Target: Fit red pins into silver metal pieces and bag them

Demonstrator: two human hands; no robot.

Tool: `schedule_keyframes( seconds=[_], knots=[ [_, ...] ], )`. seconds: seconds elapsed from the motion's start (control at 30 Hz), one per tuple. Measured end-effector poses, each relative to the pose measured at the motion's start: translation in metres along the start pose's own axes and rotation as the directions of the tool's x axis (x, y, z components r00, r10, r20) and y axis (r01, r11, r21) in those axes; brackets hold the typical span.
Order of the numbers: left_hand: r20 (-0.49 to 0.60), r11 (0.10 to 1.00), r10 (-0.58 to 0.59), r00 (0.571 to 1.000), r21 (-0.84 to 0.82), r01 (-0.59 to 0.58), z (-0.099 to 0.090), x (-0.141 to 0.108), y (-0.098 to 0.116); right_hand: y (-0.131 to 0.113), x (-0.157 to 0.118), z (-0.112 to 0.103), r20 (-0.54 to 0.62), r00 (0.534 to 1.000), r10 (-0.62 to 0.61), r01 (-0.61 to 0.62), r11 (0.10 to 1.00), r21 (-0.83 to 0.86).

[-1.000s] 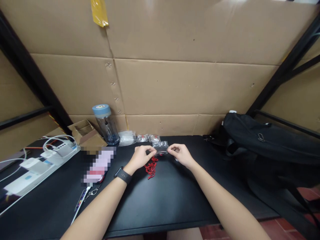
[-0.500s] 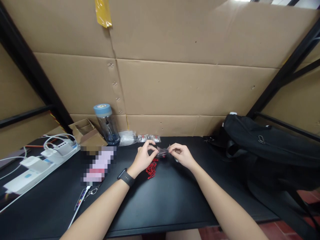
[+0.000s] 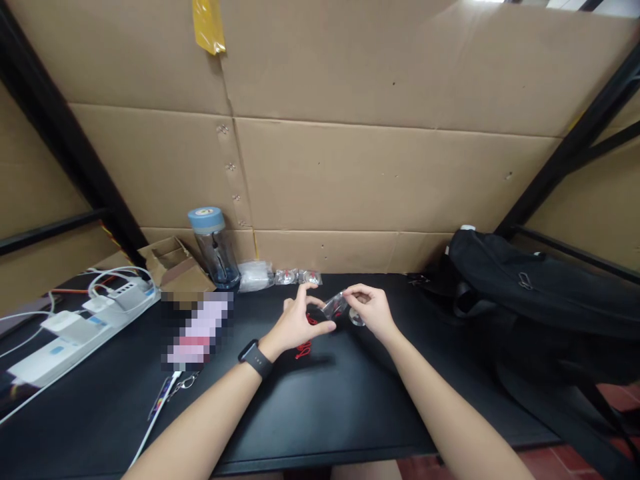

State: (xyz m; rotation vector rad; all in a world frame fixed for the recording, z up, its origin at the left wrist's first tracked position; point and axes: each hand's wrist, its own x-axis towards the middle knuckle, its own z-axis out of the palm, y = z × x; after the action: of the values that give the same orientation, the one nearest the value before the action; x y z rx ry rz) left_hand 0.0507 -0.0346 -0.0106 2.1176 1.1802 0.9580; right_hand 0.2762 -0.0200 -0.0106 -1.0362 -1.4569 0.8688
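Observation:
My right hand (image 3: 373, 310) pinches a corner of a small clear plastic bag (image 3: 334, 306) between thumb and fingers. The bag hangs tilted, and something reddish shows in or behind it. My left hand (image 3: 299, 323), with a dark watch on the wrist, has thumb and fingers spread apart beside the bag. Whether its fingertips touch the plastic I cannot tell. Red cords (image 3: 303, 349) lie on the black table under my left hand, partly hidden by it. A round silvery piece (image 3: 356, 317) rests on the table by my right hand.
At the back stand a blue-lidded bottle (image 3: 215, 250), a clear plastic bundle (image 3: 256, 276) and two wrapped silvery pieces (image 3: 299, 277). Left are an open cardboard box (image 3: 177, 265), a power strip (image 3: 75, 333) with cables and a blurred phone-like item (image 3: 200, 330). A black bag (image 3: 540, 287) fills the right.
My left hand has let its pinch go and opened its fingers. The plastic bag, stretched between both hands before, now hangs tilted from my right hand. The round silvery piece shows more.

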Motion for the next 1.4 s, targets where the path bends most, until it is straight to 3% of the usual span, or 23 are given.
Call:
schedule_keyframes(
  seconds=[0.1,0.23,0.33,0.4,0.5,0.6,0.77,0.87,1.07,1.2,1.4],
  knots=[
    [-0.024,0.999,0.023,0.999,-0.023,-0.024,0.006,0.000,0.005,-0.003,-0.002,0.003,-0.001,1.000,-0.004,0.004,1.000,0.031],
    [-0.141,0.999,0.000,0.990,-0.043,-0.006,0.008,0.005,0.003,-0.004,-0.001,0.004,0.027,1.000,-0.010,0.008,0.996,0.092],
    [-0.260,0.999,0.008,0.966,0.048,0.005,0.003,0.007,-0.002,-0.002,-0.001,0.005,0.036,0.999,-0.019,0.015,0.994,0.106],
    [-0.284,0.990,0.042,0.958,0.138,-0.003,-0.001,0.008,-0.005,-0.001,-0.001,0.006,0.052,0.998,-0.036,0.031,0.994,0.100],
    [-0.218,0.977,0.046,0.975,0.212,0.001,-0.003,0.008,-0.009,0.002,-0.002,0.004,0.154,0.987,-0.037,0.036,0.999,0.008],
    [-0.121,0.983,-0.036,0.992,0.176,0.057,0.001,0.008,-0.013,0.007,-0.002,0.000,0.251,0.968,-0.019,0.064,0.982,-0.175],
    [-0.102,0.983,-0.151,0.983,0.092,0.161,0.007,0.009,-0.012,0.017,0.002,-0.007,0.225,0.972,0.061,0.033,0.919,-0.392],
    [-0.079,0.975,-0.175,0.981,0.125,0.184,0.008,0.009,-0.012,0.018,0.002,-0.005,0.234,0.968,0.091,0.032,0.881,-0.473],
    [-0.035,0.905,-0.066,0.997,0.420,0.074,0.008,0.005,-0.014,0.013,-0.008,0.005,0.382,0.924,0.016,0.247,0.737,-0.629],
    [-0.034,0.863,0.017,0.999,0.505,0.003,0.005,0.001,-0.009,0.013,-0.013,0.010,0.381,0.925,-0.012,0.303,0.628,-0.717],
    [-0.010,0.875,0.078,0.997,0.480,-0.064,-0.002,0.000,-0.003,0.013,-0.010,0.013,0.400,0.917,0.000,0.290,0.689,-0.664]
  ],
)
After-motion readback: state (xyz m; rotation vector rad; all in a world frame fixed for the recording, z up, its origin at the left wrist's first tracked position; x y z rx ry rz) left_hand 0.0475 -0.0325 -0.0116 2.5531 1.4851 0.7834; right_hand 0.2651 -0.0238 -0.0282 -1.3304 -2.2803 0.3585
